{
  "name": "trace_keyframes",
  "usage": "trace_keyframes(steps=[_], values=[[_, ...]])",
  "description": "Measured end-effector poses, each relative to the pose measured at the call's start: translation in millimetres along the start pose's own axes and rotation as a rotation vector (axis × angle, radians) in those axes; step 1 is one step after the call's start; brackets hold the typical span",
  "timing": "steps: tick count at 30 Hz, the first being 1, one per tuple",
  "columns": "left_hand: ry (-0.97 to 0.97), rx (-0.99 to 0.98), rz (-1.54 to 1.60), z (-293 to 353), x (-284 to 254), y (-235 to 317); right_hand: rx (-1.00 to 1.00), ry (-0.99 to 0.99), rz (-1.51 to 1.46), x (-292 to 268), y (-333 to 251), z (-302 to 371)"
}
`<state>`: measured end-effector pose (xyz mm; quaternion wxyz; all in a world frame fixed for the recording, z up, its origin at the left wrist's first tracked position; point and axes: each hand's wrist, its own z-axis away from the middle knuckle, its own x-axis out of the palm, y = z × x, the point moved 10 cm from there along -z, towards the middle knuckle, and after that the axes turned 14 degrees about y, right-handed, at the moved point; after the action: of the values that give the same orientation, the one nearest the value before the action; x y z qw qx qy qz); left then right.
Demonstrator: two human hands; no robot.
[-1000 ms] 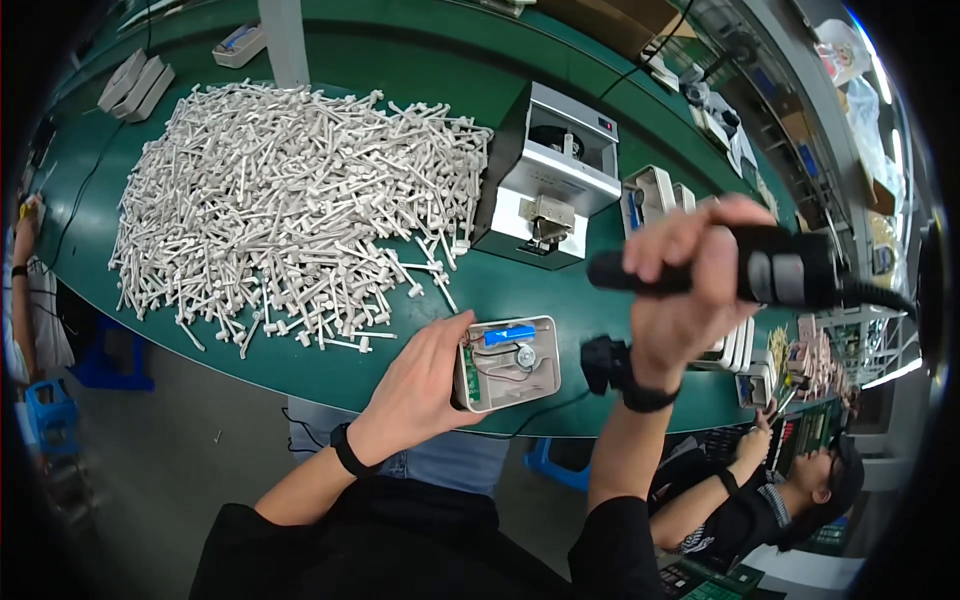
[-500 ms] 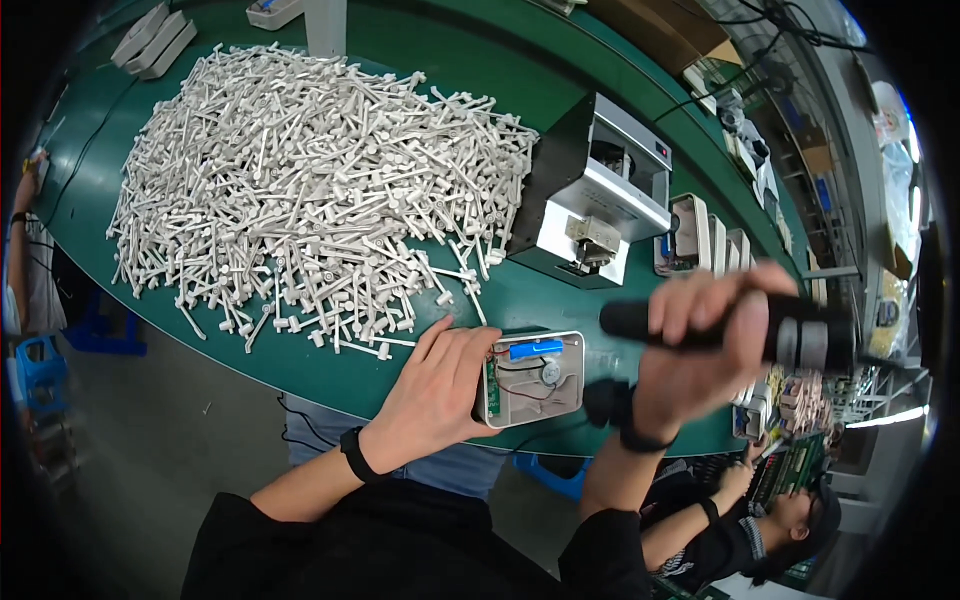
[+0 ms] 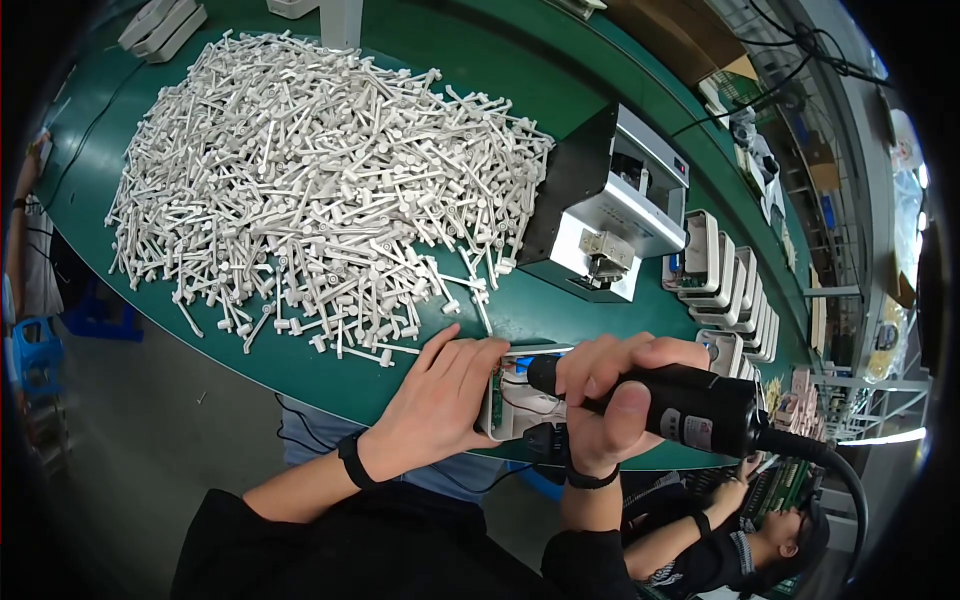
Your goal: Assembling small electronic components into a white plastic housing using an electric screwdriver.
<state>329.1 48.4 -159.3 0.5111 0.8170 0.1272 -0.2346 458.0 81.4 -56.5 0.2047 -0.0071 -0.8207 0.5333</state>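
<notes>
My left hand point(image 3: 440, 400) is closed on the left side of a white plastic housing point(image 3: 517, 420), its thumb below and fingers along the top. Inside the housing show a green circuit board point(image 3: 497, 396), thin wires and part of a blue cylinder. My right hand point(image 3: 605, 405) is wrapped round a black corded electric screwdriver point(image 3: 705, 408). Its nose points left, over the housing's inside; the tip and any screw cannot be made out. A small black block point(image 3: 546, 440) sits by my right wrist, over the housing's lower right corner.
A large pile of white plastic arms point(image 3: 320, 190) covers the green table's left and middle. A black and grey boxy machine point(image 3: 600, 220) stands beyond my hands. Stacked white housings point(image 3: 735, 280) lie to its right. A co-worker point(image 3: 735, 530) sits at lower right; another person's arm point(image 3: 25, 180) shows far left.
My right hand has brought the screwdriver left and down, from beside the housing to over it. My left hand keeps its hold on the housing. The view has shifted slightly.
</notes>
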Motion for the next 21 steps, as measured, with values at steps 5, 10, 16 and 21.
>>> trace_keyframes(steps=[5,10,16,21], values=[[0.036,-0.003,0.012,-6,-2,-4,-0.057,-0.001,0.105,9,4,-2],[0.007,0.011,0.010,-5,0,3,-0.085,-0.018,0.117,4,0,0],[0.023,0.026,-0.024,-3,2,1,-0.174,-0.138,0.191,-1,8,6],[0.047,0.098,-0.070,-2,4,9,-0.197,-0.154,-0.030,-2,-22,-5]])
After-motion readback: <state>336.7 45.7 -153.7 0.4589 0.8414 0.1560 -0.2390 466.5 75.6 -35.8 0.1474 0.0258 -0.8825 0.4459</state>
